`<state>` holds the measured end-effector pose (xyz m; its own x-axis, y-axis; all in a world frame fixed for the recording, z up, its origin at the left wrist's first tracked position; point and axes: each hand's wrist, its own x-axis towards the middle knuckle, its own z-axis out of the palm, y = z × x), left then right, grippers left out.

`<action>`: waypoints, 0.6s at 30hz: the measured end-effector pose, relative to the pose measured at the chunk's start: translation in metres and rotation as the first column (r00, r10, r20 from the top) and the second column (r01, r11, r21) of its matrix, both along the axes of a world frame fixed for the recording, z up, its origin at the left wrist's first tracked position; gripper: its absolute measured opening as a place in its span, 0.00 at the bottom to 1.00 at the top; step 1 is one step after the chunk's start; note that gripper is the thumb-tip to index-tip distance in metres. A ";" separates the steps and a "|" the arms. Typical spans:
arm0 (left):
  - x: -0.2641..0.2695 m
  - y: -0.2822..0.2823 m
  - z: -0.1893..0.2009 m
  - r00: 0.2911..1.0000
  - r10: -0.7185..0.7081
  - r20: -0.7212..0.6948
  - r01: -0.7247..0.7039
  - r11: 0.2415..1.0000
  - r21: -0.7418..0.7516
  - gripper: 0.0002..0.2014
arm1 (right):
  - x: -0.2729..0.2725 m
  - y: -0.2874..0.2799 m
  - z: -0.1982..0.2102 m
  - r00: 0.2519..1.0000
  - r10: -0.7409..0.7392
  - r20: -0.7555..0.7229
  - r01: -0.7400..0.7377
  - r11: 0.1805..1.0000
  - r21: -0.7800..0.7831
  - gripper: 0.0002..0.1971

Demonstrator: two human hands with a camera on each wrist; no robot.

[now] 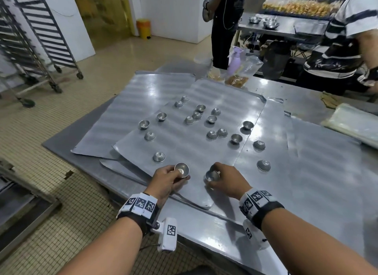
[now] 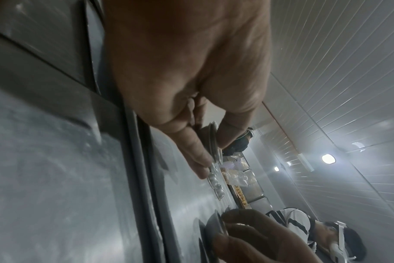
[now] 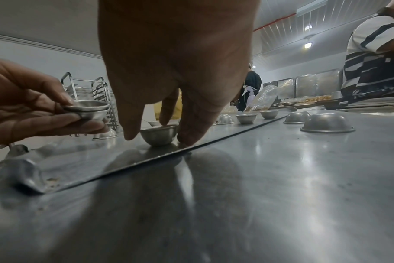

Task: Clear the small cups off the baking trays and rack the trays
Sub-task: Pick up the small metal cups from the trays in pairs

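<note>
Small round metal cups (image 1: 212, 134) lie scattered over the top flat grey metal baking tray (image 1: 235, 102), some upright, some upside down; a few sit off it on the steel table (image 1: 327, 172). In the head view our left hand (image 1: 167, 182) holds a nested stack of cups (image 1: 181, 170) above the tray's near edge, and our right hand (image 1: 227, 180) curls round one upright cup (image 1: 212, 175) on the tray.

The left wrist view shows thumb and fingers (image 2: 196, 153) pinching the stack's rims (image 2: 213, 140).

The right wrist view shows fingertips (image 3: 189, 137) touching the tray on either side of the upright cup (image 3: 158, 135).

We judge the cups light, stiff and slippery, and they nest. Take each by the rim or by opposite walls; upside-down cups offer only the dome. We judge the trays thin and broad, so grip them at two opposite edges for the wheeled rack (image 1: 41, 39).
</note>
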<state>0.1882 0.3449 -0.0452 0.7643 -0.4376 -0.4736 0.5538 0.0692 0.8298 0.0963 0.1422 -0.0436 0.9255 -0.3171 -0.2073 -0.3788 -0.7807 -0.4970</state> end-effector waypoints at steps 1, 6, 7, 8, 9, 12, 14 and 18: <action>0.000 -0.002 0.000 1.000 0.001 -0.003 -0.001 1.000 -0.006 0.09 | -0.001 -0.001 -0.001 1.000 0.005 -0.005 -0.005 1.000 -0.004 0.24; 0.000 -0.009 0.000 1.000 -0.007 -0.017 0.007 1.000 0.010 0.08 | -0.002 -0.004 -0.003 0.997 0.064 -0.041 -0.066 0.997 -0.046 0.29; 0.000 -0.011 0.000 1.000 0.010 -0.025 -0.010 1.000 0.006 0.08 | -0.002 -0.005 -0.003 0.997 0.072 -0.039 -0.074 0.996 -0.049 0.27; 0.000 -0.012 0.001 0.999 0.032 -0.042 -0.032 0.999 -0.002 0.09 | -0.002 -0.006 -0.002 0.997 0.073 -0.035 -0.074 0.996 -0.043 0.26; 0.000 -0.014 0.003 0.996 0.055 -0.068 -0.056 0.998 -0.012 0.10 | -0.003 -0.008 -0.001 0.997 0.067 -0.024 -0.068 0.997 -0.033 0.25; -0.001 -0.019 0.008 0.980 0.118 -0.158 -0.125 0.991 -0.038 0.14 | -0.003 -0.010 0.007 0.994 0.033 0.101 -0.036 0.999 0.027 0.24; -0.001 -0.024 0.009 0.970 0.143 -0.195 -0.157 0.986 -0.056 0.16 | -0.001 -0.007 0.016 0.975 0.024 0.219 -0.038 0.997 0.063 0.26; -0.006 -0.034 0.014 0.978 0.077 -0.193 -0.094 0.992 -0.080 0.27 | 0.008 0.008 0.028 0.940 0.067 0.335 -0.087 0.995 0.045 0.27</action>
<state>0.1821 0.3107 -0.0313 0.7008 -0.4209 -0.5760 0.6893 0.1915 0.6987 0.1040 0.1503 -0.0155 0.9659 -0.2386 0.1009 -0.1236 -0.7668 -0.6299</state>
